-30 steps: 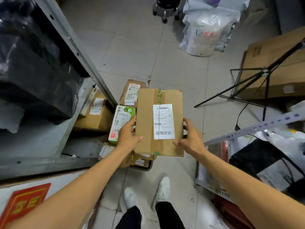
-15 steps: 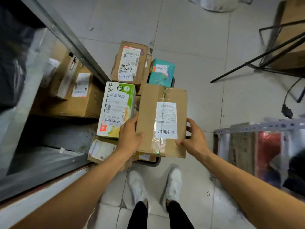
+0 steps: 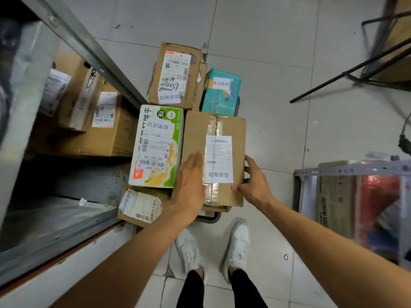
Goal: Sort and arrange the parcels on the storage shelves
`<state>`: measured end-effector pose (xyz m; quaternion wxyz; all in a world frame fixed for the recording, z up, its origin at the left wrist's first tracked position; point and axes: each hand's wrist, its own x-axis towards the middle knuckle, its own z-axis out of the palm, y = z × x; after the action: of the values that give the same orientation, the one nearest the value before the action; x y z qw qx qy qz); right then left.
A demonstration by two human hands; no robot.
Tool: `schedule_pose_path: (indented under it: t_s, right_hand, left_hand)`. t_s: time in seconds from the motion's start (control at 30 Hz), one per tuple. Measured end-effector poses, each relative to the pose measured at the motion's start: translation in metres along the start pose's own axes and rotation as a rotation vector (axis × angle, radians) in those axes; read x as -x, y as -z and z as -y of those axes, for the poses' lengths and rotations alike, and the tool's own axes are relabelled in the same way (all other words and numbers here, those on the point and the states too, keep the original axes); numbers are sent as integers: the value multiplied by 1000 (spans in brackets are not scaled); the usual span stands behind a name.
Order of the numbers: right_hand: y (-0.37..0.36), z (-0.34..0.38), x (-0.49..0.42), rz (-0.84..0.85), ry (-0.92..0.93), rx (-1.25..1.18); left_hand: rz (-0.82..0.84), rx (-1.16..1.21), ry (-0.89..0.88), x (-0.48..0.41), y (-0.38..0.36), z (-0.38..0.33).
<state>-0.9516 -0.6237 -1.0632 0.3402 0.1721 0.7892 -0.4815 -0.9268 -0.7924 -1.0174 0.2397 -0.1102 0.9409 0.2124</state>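
Observation:
A brown cardboard parcel [image 3: 195, 134] with a white label lies flat on top of a pile of parcels on the floor in front of my feet. My left hand [image 3: 189, 185] rests flat on its top, fingers straight. My right hand [image 3: 253, 183] holds its right edge, thumb on top and fingers down the side. Beside it on the left lies a green and white box [image 3: 158, 145]. Behind them are a labelled brown box [image 3: 175, 72] and a teal box [image 3: 222, 92]. A small labelled parcel [image 3: 140, 205] sticks out at the pile's near left.
The metal storage shelf [image 3: 89, 47] on the left holds brown boxes [image 3: 106, 121] on a low level. A second rack [image 3: 351, 170] with packed goods stands on the right. Black stand legs [image 3: 355, 70] cross the tiled floor at the far right. A dark tray edge [image 3: 211, 220] shows under the pile.
The brown parcel has come down onto the pile. My left hand left its edge and now lies flat on top. The view has tilted further down.

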Motion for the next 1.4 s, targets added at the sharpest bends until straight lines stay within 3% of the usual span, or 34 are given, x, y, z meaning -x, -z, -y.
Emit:
schedule_pose_path:
  t_s: [0.37,0.6,0.7,0.83,1.13,1.4]
  right_hand:
    - [16,25,0,115,-56,350]
    - [37,77,34,173,86,648]
    - [57,130,66,220,185,804]
    - [87,213,117,160,285,987]
    - [159,370,273,-38,516,1072]
    - [177,431,382,-99,806,1151]
  left_hand:
    - [124,-226,-95,-23,41,-12]
    - [182,-290,-85,-9,89,-25]
    - [147,-278,-114,6,135,-39]
    - [126,-192,-186,32,221,-73]
    - [-67,-168,-275,131,402,-131]
    - [-296,-113,-174,248,466,-139]
